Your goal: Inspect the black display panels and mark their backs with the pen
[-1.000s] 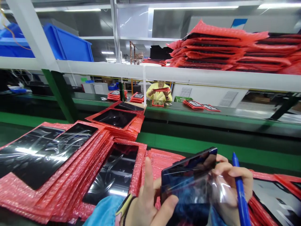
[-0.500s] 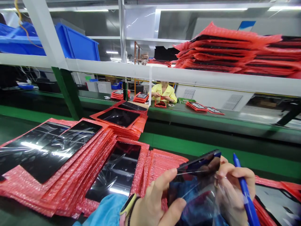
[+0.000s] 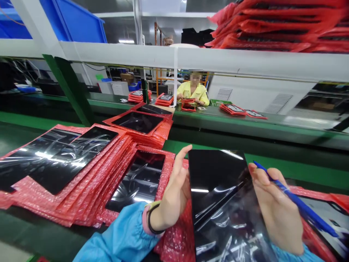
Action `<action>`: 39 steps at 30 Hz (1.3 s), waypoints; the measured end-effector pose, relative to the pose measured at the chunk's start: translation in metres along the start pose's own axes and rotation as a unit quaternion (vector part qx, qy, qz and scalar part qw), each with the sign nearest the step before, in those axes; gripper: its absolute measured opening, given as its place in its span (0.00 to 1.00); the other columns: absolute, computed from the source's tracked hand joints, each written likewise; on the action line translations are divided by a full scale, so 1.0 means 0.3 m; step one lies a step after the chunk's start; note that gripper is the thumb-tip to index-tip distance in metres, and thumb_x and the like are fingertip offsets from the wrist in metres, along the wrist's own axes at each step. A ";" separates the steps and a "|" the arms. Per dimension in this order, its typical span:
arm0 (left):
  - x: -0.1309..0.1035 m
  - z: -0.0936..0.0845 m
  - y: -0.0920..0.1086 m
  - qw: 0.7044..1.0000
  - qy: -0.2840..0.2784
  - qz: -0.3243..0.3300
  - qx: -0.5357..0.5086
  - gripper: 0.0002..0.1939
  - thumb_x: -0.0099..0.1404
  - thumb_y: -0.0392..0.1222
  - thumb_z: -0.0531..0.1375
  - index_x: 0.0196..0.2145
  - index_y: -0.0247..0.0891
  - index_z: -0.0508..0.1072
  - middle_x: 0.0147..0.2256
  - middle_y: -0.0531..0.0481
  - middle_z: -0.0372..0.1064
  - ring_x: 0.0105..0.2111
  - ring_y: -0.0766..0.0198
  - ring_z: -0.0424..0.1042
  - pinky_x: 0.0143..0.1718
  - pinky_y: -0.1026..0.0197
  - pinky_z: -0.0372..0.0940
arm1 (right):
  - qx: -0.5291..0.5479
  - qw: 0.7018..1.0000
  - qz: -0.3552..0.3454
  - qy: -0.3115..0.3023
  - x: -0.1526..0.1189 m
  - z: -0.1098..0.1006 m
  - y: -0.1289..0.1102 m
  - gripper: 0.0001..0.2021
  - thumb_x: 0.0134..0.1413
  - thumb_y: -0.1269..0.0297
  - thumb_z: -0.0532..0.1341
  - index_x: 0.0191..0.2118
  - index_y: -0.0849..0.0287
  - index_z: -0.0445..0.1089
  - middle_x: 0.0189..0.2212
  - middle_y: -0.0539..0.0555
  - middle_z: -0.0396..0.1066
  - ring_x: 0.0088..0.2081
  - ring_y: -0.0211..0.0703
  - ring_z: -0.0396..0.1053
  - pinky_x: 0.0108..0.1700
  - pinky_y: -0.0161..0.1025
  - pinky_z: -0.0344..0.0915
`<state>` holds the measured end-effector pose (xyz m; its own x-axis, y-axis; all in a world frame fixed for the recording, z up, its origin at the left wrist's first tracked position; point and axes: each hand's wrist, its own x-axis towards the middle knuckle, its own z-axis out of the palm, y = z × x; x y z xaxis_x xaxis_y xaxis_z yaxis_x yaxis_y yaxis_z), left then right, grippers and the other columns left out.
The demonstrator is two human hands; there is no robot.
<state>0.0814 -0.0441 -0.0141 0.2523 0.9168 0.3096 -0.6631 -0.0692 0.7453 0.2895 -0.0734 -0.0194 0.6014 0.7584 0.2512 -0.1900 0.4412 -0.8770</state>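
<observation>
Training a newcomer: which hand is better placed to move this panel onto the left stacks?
Likely the left hand, at the left edge of the dark panel, nearer the red stacks; the right hand also holds a blue tool.

Black rectangular glass panel (image 3: 218, 196): glossy, streaked with white reflections. Slim blue plastic pen (image 3: 296, 200): uniformly blue. Light-blue fabric sleeve (image 3: 120, 233): plain. Thin pink wristband (image 3: 145, 220): plain pink, alongside a round black cord band (image 3: 151, 220). Flat red bubble-wrap sheets (image 3: 81, 189): translucent, dotted bubble pattern. Collared yellow fabric shirt (image 3: 200, 94): plain. Large blue plastic bin (image 3: 79, 22): solid blue. Long flat shelf beam (image 3: 122, 56): white
</observation>
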 end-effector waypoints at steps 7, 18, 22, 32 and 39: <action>0.032 0.009 0.005 0.998 0.010 -0.053 -0.039 0.25 0.70 0.45 0.51 0.63 0.46 0.58 0.53 0.48 0.69 0.55 0.55 0.68 0.58 0.50 0.60 | 0.033 0.998 0.041 0.020 0.035 -0.017 0.014 0.11 0.38 0.74 0.62 0.25 0.53 0.59 0.24 0.46 0.61 0.43 0.44 0.71 0.65 0.50 0.52; 0.053 0.004 0.018 0.992 0.037 -0.118 -0.027 0.30 0.63 0.36 0.58 0.62 0.51 0.60 0.48 0.54 0.70 0.43 0.61 0.72 0.50 0.59 0.66 | 0.164 0.977 0.123 0.058 0.032 0.027 -0.011 0.16 0.26 0.82 0.59 0.25 0.56 0.59 0.22 0.41 0.55 0.36 0.34 0.67 0.69 0.41 0.45; 0.055 -0.005 0.012 0.990 0.027 -0.120 -0.063 0.34 0.60 0.31 0.57 0.62 0.51 0.60 0.33 0.58 0.70 0.28 0.69 0.69 0.48 0.59 0.67 | 0.183 0.972 0.134 0.061 0.035 0.024 -0.008 0.17 0.24 0.83 0.59 0.25 0.57 0.59 0.22 0.40 0.55 0.33 0.32 0.66 0.70 0.42 0.42; 0.042 0.001 -0.005 0.998 0.053 -0.035 0.007 0.20 0.71 0.44 0.53 0.60 0.50 0.66 0.63 0.59 0.59 0.67 0.61 0.48 0.67 0.59 0.45 | 0.121 0.989 0.055 0.068 0.000 0.042 0.002 0.12 0.34 0.77 0.64 0.28 0.57 0.65 0.24 0.43 0.65 0.40 0.38 0.70 0.69 0.46 0.45; -0.037 -0.028 -0.018 0.992 -0.028 0.082 0.088 0.26 0.74 0.53 0.38 0.65 0.55 0.57 0.69 0.68 0.43 0.70 0.66 0.30 0.69 0.62 0.28 | 0.027 0.992 -0.123 0.002 -0.047 0.059 0.014 0.18 0.34 0.77 0.67 0.34 0.53 0.66 0.22 0.40 0.65 0.33 0.36 0.66 0.68 0.52 0.42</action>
<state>0.0763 -0.0507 -0.0264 0.1925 0.8644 0.4644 -0.5670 -0.2882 0.7716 0.2664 -0.0738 -0.0194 0.6386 0.6225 0.4524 -0.0791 0.6378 -0.7661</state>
